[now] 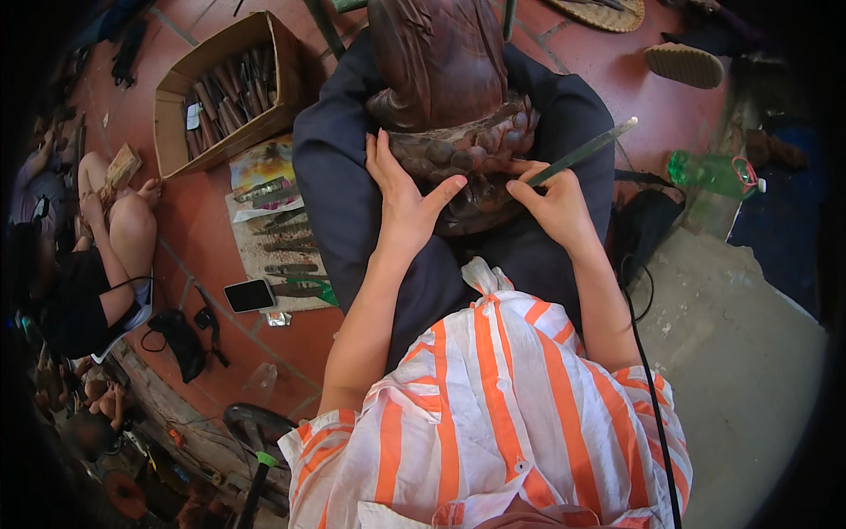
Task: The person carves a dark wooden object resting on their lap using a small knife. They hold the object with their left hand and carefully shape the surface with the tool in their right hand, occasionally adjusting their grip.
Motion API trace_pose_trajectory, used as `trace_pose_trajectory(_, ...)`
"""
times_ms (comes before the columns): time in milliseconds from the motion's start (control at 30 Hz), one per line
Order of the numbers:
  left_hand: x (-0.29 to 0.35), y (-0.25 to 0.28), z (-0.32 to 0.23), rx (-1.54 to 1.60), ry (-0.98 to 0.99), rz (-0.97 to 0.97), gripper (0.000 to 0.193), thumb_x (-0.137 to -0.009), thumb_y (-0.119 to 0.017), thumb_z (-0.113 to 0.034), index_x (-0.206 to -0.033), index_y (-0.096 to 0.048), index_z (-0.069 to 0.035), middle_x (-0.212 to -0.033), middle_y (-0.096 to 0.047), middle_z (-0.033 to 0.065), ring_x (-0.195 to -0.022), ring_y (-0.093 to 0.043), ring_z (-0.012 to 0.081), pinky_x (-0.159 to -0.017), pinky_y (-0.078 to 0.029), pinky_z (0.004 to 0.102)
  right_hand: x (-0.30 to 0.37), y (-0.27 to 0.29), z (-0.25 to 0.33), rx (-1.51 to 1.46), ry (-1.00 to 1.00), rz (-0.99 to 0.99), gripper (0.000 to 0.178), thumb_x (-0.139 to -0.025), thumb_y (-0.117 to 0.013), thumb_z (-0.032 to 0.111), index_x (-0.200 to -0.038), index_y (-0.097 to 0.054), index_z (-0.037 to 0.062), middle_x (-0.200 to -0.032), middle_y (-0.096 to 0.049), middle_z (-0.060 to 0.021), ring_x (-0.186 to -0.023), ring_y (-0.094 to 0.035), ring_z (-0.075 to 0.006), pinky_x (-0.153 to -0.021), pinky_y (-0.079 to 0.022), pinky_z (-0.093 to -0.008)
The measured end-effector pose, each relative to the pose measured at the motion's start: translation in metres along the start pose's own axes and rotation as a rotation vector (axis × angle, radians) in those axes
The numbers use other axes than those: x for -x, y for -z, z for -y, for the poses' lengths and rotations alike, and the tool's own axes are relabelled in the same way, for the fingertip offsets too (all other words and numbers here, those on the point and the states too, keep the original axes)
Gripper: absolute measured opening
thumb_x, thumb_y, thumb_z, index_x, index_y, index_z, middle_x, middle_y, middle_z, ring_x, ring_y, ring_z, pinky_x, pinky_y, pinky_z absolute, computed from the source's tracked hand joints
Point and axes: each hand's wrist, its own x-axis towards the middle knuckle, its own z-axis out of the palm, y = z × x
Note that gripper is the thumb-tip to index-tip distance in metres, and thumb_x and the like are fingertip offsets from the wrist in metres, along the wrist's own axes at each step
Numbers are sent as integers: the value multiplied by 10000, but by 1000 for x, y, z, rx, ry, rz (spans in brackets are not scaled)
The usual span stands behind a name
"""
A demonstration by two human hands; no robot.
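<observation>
A dark brown wooden carving [441, 70] stands between my knees, with draped folds above and a knobbly carved base. My left hand [405, 196] lies against the left of that base, fingers stretched and thumb apart, steadying nothing else. In my right hand [555, 204] is a slim, flat, green-grey hand tool [586, 152] with a pale end. It slants up to the right, gripped between thumb and fingers. Its working end, near the carved base, is hidden by my fingers, so its exact kind does not show.
On the left, a cardboard box [167, 115] holds many wooden-handled tools. Carving tools [286, 234] lie on a mat beside my leg, near a phone [249, 295]. Another person [106, 229] sits at far left with a wooden piece. A green bottle [705, 172] lies right.
</observation>
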Motion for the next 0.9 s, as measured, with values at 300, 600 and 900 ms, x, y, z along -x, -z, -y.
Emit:
trace_pose_trajectory(300,-1,0,2,-27,-14,13,1128,-728,-808,-372,-1425,-61,104,-1466,-56,349,-1386,-142,446,-1131,-211,451,3,-7,3,109,39,-29,219,-763,-691,157,-813,-678,-56,-1024,-647,-218,-974,-615,-331,-819,-488,-380)
trace_pose_trajectory(600,-2,0,5,-30,-37,10,1130,-724,-810,-377,-1421,-66,109,-1458,-59,363,-1384,-138,455,-1129,-212,455,4,-13,12,243,109,-16,214,-763,-688,140,-769,-651,-71,-944,-663,-173,-815,-637,-258,-728,-476,-357)
trace_pose_trajectory(900,-1,0,4,-15,-22,11,1139,-723,-808,-388,-1420,-58,113,-1458,-52,362,-1382,-137,459,-1129,-212,459,1,-2,11,80,65,71,210,-773,-700,153,-811,-670,-52,-913,-653,-153,-829,-625,-268,-744,-472,-344)
